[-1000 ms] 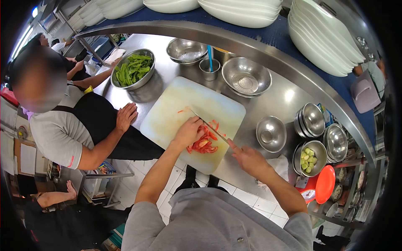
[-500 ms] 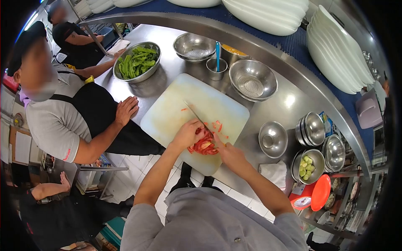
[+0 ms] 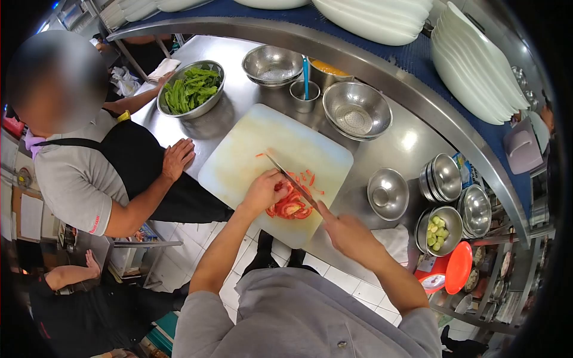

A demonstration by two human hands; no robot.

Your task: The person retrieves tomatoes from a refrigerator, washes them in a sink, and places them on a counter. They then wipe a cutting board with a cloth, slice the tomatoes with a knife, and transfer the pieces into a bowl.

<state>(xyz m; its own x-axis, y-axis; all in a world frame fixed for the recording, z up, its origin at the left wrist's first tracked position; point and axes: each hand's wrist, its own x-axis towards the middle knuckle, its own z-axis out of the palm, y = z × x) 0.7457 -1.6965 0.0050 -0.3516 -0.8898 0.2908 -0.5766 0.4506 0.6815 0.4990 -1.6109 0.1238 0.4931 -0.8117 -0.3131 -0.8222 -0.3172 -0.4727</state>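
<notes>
Gleaming steel counter beneath cutting board

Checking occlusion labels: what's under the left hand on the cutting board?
Under the left hand lie red tomato slices on the white cutting board, with the knife held by the right hand alongside. How much tomato the palm and fingers cover cannot be seen.

Tomato slices on cutting board, bowl of greens behind-left.
</notes>
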